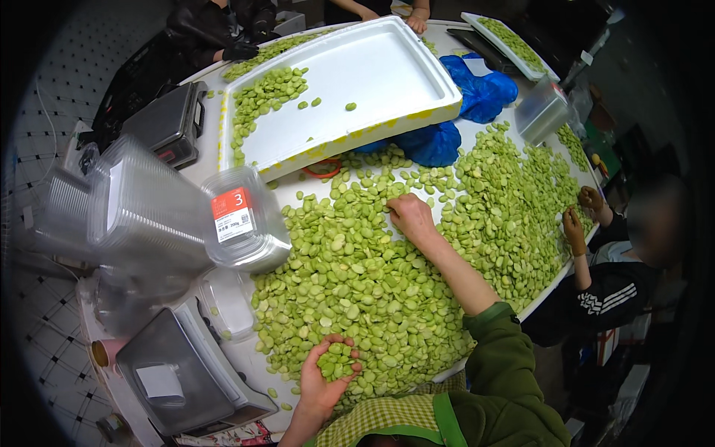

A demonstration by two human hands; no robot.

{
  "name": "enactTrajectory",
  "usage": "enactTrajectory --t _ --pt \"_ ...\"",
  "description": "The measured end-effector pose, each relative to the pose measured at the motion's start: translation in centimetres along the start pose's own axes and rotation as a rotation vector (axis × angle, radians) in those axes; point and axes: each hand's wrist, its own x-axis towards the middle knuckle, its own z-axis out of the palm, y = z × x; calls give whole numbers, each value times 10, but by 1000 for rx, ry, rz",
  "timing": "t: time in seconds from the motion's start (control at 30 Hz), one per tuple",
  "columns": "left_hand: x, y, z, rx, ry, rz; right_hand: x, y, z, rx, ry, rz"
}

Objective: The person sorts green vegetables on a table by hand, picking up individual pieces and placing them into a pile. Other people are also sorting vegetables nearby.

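Note:
A wide heap of shelled green broad beans [357,276] covers the middle of the white table. At the near edge of the heap, my left hand [322,378] is turned palm up. Its fingers are curled round a small handful of broad beans [337,360]. My right hand [413,216] reaches to the far side of the heap, with its fingers bent down and drawn together at the beans. Whether anything is pinched in those fingertips is hidden.
Beyond the heap a tilted white foam box [402,74] holds some beans. Stacked clear plastic tubs [141,201], a labelled tub [249,223] and scales [182,372] stand left. Blue plastic bags [480,89] lie behind. A co-worker's gloved hands [577,227] are at the right edge.

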Motion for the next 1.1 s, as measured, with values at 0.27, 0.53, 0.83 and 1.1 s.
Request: enactTrajectory --t 0.27,0.53,0.83,1.1 --pt "-2 1 -1 -11 -12 7 2 15 -11 4 -138 35" --pt "0 -1 3 20 -1 -11 3 8 -10 71 -144 62" --pt "0 0 2 -7 2 -26 -3 4 -23 350 -302 -242" --pt "1 0 1 -25 -4 -10 2 1 -11 235 -280 -382"
